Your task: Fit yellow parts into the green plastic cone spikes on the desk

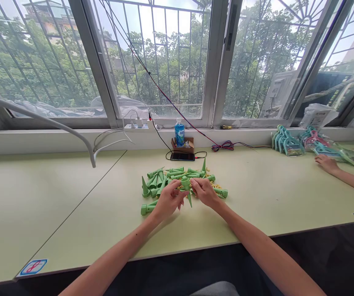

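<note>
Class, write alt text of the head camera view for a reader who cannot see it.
Two bare hands, left and right, hold a green cone-shaped piece over a pile of similar pieces on a pale green table. Behind are a phone, a blue bottle and barred windows.

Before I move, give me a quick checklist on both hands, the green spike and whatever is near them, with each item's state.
1. Left hand has a grip on the green spike: ok.
2. Right hand is close at the spike's wide end: ok.
3. Small part pinched in the right fingertips: cannot tell, too small.
4. Loose green spikes kept away from the hands: not ok, they lie jumbled close around them.
5. Phone away from both hands: ok, it lies beyond the pile.
6. Other person's hand out of the way: ok, far right.
</note>
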Available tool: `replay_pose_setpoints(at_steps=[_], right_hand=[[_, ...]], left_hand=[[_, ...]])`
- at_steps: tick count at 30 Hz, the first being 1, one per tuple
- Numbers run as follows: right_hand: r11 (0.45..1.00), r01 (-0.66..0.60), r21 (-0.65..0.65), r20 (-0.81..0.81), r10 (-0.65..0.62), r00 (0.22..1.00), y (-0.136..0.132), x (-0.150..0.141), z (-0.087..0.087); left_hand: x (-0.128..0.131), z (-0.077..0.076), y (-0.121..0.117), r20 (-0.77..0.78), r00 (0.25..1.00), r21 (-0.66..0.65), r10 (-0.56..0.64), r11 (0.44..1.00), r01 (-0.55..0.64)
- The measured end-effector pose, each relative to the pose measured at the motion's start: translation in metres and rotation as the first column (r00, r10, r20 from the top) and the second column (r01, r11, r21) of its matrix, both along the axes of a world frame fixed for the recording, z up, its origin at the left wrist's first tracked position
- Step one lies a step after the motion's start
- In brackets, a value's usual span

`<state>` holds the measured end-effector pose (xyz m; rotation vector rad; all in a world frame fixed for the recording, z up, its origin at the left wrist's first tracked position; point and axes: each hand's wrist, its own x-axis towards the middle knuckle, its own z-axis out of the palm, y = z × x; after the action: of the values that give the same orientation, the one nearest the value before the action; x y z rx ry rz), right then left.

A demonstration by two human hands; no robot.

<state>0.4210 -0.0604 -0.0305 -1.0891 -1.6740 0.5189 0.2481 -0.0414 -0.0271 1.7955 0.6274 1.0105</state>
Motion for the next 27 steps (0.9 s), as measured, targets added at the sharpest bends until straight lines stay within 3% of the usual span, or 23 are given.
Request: replay_pose_setpoints(at_steps=[7,10,16,20,27], right_hand=[[0.999,0.041,0.014,-0.063,-0.041,0.997,0.0,-0.003,0.002],[0.998,0.059,0.029,-0.083,-0.056,0.995,0.0,-0.003,0.002],[0.996,0.019,0.092,0.012,-0.02,1.0,-0.001,-0.002,0.001],[0.992,-0.06,0.115,0.078,0.051,0.996,-0.003,-0.003,0.002],[0.992,-0.093,0.082,0.057,0.089,0.994,-0.002,-0.001,0.0]], left_hand=[[0.002,-0.001,0.0,-0.003,0.994,-0.006,0.111,0.994,-0.111],[0.002,0.001,0.002,0.048,0.991,-0.089,0.127,0.989,-0.122],[0.0,0.01,-0.001,0.074,0.996,-0.386,-0.053,0.919,0.078],[-0.003,0.01,-0.001,0.023,0.988,-0.47,-0.152,0.871,0.144],[-0.005,0.008,0.001,0.09,0.968,-0.525,-0.235,0.815,0.246]])
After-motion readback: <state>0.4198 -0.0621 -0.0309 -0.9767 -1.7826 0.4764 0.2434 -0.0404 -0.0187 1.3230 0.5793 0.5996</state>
